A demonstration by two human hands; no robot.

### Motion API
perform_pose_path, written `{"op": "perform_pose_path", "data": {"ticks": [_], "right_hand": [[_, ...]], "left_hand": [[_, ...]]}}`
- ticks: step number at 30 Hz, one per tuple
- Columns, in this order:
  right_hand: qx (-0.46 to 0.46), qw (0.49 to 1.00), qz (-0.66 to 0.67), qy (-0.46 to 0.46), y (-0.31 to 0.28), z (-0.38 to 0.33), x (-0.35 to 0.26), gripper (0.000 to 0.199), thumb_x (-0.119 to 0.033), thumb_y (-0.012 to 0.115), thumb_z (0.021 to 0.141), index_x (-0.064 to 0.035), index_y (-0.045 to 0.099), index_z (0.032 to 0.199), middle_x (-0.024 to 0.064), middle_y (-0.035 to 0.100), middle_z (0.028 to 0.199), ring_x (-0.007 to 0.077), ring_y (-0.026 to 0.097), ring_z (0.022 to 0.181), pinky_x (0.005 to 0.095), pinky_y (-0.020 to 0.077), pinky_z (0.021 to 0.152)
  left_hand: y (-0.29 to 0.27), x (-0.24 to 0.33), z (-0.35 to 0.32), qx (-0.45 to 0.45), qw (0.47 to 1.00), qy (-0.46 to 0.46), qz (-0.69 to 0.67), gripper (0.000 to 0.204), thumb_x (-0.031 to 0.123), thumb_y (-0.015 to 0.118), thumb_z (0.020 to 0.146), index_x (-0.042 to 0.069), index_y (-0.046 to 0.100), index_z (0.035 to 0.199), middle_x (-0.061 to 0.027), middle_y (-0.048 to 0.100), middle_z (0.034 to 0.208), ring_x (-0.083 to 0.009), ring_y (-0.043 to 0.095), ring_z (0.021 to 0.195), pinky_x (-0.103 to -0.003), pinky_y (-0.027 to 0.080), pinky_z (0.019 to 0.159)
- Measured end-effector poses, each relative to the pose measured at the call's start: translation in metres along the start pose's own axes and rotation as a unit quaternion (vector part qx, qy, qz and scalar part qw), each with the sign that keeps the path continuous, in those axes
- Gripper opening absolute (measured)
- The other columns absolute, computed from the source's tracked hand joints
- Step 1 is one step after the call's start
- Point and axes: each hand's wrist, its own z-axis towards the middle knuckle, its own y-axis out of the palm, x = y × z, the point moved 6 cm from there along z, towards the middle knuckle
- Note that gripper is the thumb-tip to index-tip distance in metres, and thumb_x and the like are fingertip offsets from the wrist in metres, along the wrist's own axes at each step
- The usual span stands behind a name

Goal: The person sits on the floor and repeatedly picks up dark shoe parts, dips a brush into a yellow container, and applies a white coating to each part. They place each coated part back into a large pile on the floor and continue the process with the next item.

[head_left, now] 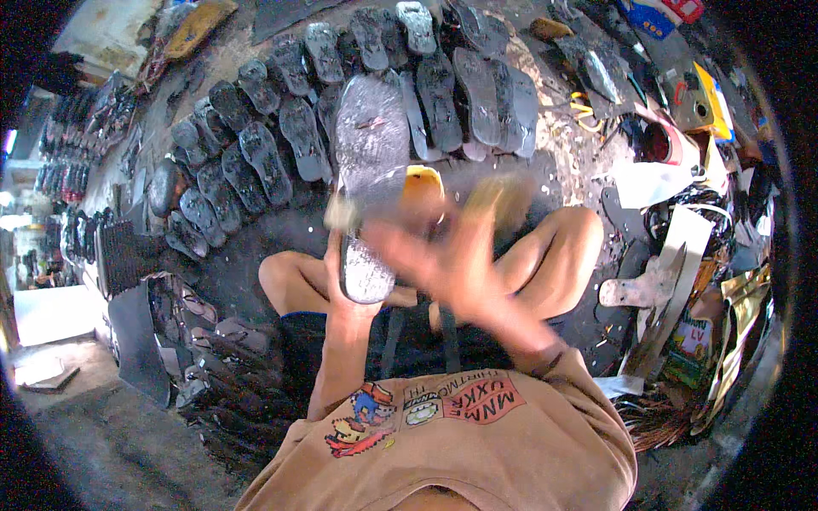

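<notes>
Left hand [345,281] grips a grey sole [368,183] from below, fingers wrapped round its heel end, tilting it up over the knees for access. Right hand [460,255] is motion-blurred across it; finger state unclear. Finished soles [256,153] fan out on the floor.

Light: bright, even daylight, soft shadows.
Blur: right hand [464,255] smeared by motion.
Edges: fisheye bending, black corners.

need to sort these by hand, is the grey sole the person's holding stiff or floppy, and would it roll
The grey sole is probably fairly stiff: held at its lower end by the left hand, it stands up without drooping. Thin and flat, it looks light and unlikely to roll. The right hand is motion-blurred.
</notes>
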Motion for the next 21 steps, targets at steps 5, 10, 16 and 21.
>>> {"op": "perform_pose_path", "data": {"ticks": [5,10,16,21], "right_hand": [[0.016,0.992,-0.105,-0.071,-0.019,-0.009,-0.016,0.023,-0.024,0.085,0.083,-0.0052,0.079,0.094,0.0108,0.076,0.082,0.0215,0.074,0.078,0.0382,0.0588,0.072],[0.333,0.917,-0.214,0.041,-0.177,0.064,0.052,0.038,-0.034,0.087,0.084,0.0005,0.079,0.1,0.0077,0.078,0.084,0.0127,0.068,0.074,0.0314,0.0541,0.069],[0.397,0.88,-0.248,0.079,-0.226,0.042,0.138,0.035,-0.026,0.086,0.086,0.0045,0.077,0.1,0.0107,0.078,0.093,0.018,0.069,0.081,0.0339,0.054,0.08],[0.344,0.914,-0.166,0.136,-0.214,0.042,0.163,0.055,-0.039,0.085,0.086,0.0062,0.073,0.114,0.0181,0.076,0.108,0.0244,0.068,0.097,0.038,0.052,0.09]], "left_hand": [[-0.037,-0.038,-0.025,-0.015,0.988,-0.121,-0.09,0.059,0.039,0.059,0.099,0.003,0.051,0.146,-0.0142,0.069,0.123,-0.0273,0.071,0.11,-0.044,0.061,0.092],[0.016,-0.004,-0.025,-0.064,0.986,-0.153,0.033,0.074,0.036,0.064,0.093,-0.001,0.044,0.154,-0.0115,0.064,0.138,-0.0163,0.068,0.113,-0.032,0.058,0.092],[0.054,0.019,0.205,0.038,0.996,0.025,0.083,0.04,0.002,0.058,0.099,0.0,0.056,0.14,-0.0095,0.069,0.118,-0.0209,0.069,0.102,-0.037,0.059,0.088],[0.02,-0.085,0.279,0.155,0.985,-0.071,0.036,0.072,-0.008,0.063,0.087,0.006,0.038,0.154,-0.0208,0.062,0.132,-0.0354,0.068,0.107,-0.052,0.057,0.097]]}}
